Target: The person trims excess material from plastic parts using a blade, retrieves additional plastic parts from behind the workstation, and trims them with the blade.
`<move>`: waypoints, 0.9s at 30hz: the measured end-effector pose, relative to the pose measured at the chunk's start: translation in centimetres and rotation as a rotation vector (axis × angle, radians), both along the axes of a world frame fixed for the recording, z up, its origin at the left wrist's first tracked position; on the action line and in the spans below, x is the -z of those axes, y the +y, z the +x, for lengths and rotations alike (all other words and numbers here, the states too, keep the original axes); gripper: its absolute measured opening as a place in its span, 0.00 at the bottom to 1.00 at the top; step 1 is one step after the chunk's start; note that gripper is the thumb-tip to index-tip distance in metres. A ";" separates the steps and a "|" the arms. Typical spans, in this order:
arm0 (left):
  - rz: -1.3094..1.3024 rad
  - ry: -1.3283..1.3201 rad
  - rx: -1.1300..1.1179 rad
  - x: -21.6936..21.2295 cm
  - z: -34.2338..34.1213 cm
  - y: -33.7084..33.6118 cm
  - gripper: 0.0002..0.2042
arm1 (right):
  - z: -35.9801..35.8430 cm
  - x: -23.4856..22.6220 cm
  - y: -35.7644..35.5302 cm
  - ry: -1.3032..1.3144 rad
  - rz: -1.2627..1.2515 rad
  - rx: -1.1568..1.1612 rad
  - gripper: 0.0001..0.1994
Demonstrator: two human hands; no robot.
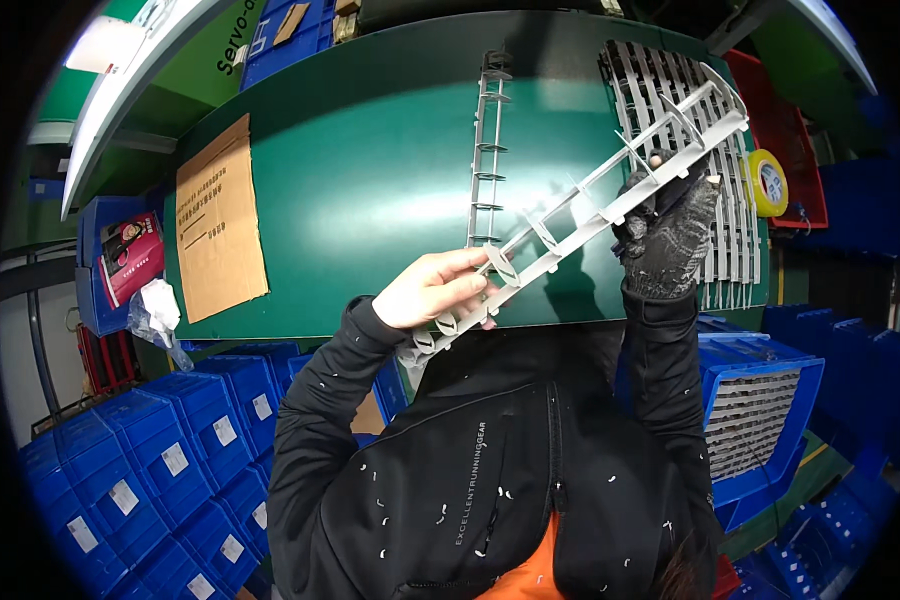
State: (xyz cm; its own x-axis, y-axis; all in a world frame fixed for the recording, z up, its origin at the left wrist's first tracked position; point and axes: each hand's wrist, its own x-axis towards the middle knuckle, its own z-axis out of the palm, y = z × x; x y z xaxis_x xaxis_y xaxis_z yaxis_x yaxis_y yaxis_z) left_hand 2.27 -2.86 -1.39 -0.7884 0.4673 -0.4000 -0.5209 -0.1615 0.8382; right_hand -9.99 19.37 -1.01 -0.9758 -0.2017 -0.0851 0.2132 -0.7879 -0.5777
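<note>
A long, light grey ladder-like frame [592, 232] with curved cross pieces is held aslant over the front of the green table [370, 200]. Its near left end is pinched between the thumb and fingers of my bare left hand [432, 290]. Farther up, my right hand [670, 240], in a dark glove with bare fingertips, is closed around the frame's lower rail. A dark shape beside that palm is too unclear to name. Another grey frame [490, 148] lies lengthwise on the table beyond my left hand. Behind my right hand rests a stack of similar grey frames [735, 235].
A flat cardboard sheet [220, 225] lies at the table's left. Yellow tape [770, 185] and a red bin [802, 170] are at the right edge. Blue crates [170, 450] stand stacked at lower left; another blue crate [718, 440] holding grey parts sits at lower right.
</note>
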 end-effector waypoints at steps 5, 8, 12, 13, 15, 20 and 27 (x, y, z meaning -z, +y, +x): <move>0.094 -0.087 0.003 -0.8 0.0 0.0 0.22 | 3.0 2.0 1.6 0.115 0.738 -0.155 0.14; 0.139 -0.134 0.045 -1.0 -0.3 0.2 0.22 | 4.9 2.7 1.3 0.222 0.765 -0.233 0.09; 0.198 -0.196 0.065 -1.0 -0.2 0.7 0.23 | 4.1 2.3 1.5 0.350 0.845 -0.095 0.09; 0.178 -0.211 0.026 -0.7 0.1 0.9 0.22 | 4.1 2.3 1.4 0.361 0.897 -0.037 0.09; 0.183 -0.201 0.047 -0.8 0.0 1.0 0.23 | 4.3 2.1 1.4 0.381 0.960 0.028 0.09; 0.237 -0.217 0.086 -0.6 0.0 0.6 0.23 | 4.7 0.6 1.1 0.521 1.151 -0.146 0.07; 0.157 -0.157 -0.012 -0.6 -0.4 1.0 0.19 | 5.3 2.1 0.9 0.318 0.999 -0.239 0.09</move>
State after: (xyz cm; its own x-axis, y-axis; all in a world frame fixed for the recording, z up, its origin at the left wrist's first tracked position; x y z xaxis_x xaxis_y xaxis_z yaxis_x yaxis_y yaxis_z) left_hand 1.82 -1.86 -0.76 -0.7283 0.5245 -0.4410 -0.6400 -0.2905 0.7113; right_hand -4.64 20.29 -3.06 -0.9265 -0.3704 -0.0661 0.0252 0.1142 -0.9931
